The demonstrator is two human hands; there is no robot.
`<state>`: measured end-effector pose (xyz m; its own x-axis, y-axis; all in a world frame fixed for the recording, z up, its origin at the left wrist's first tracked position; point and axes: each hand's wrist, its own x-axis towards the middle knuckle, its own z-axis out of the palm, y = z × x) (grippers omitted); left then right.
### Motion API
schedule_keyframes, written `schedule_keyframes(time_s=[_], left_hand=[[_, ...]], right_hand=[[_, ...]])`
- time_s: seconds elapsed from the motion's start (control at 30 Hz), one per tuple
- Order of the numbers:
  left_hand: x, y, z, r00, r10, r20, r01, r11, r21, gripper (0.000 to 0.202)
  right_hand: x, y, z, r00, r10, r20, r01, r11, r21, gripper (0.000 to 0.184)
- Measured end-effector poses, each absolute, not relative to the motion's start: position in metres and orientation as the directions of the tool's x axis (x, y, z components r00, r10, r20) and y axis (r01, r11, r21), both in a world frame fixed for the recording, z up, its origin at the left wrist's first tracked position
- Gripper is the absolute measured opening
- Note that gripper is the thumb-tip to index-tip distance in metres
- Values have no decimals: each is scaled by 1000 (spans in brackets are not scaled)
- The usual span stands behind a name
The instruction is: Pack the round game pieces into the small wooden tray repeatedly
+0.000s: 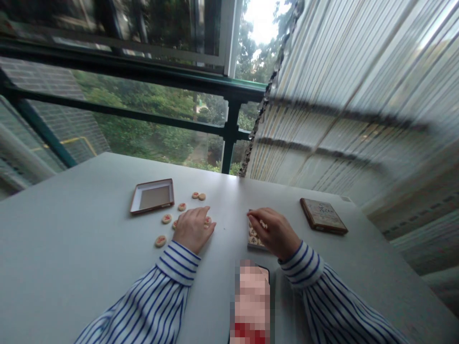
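Note:
Round wooden Chinese chess pieces with red characters lie loose on the table, such as one piece [160,241] in front and another [167,219] behind it. Over several of them rests my left hand [193,229], thumb and index finger apart, a red-marked piece [207,220] between them on the table. My right hand [276,231] is above a small open box [257,247] of pieces with dark characters [253,240]. Its fingers are pinched together, and what they hold, if anything, is hidden. The hand covers much of the box.
An open shallow box part [152,197] stands back left on the white table [89,239]. A closed patterned box [323,216] lies at the right. Below the hands is a phone [251,301] with a blurred screen. Windows and a string curtain [322,95] border the table's far side.

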<state>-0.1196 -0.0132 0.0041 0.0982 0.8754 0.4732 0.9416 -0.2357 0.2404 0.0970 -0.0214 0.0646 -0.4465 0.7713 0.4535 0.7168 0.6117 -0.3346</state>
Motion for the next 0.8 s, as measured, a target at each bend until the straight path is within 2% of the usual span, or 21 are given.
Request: schedule_keyframes(time_s=[0.2, 0.33, 0.5, 0.8], left_hand=[[-118, -15, 1, 89, 900, 427, 954, -201, 224, 41], [-116, -17, 1, 80, 921, 381, 955, -181, 236, 42], [-115, -17, 0, 76, 924, 375, 957, -174, 234, 39], [-115, -15, -3, 68, 886, 459, 962, -179, 204, 32]], right_hand=[[68, -16, 62, -575, 740, 349, 707, 664, -244, 21], [57, -12, 48, -588, 745, 314, 722, 659, -210, 19], [54, -10, 32, -584, 738, 339, 727, 661, -185, 18], [60, -11, 28, -611, 707, 356, 717, 685, -130, 19]])
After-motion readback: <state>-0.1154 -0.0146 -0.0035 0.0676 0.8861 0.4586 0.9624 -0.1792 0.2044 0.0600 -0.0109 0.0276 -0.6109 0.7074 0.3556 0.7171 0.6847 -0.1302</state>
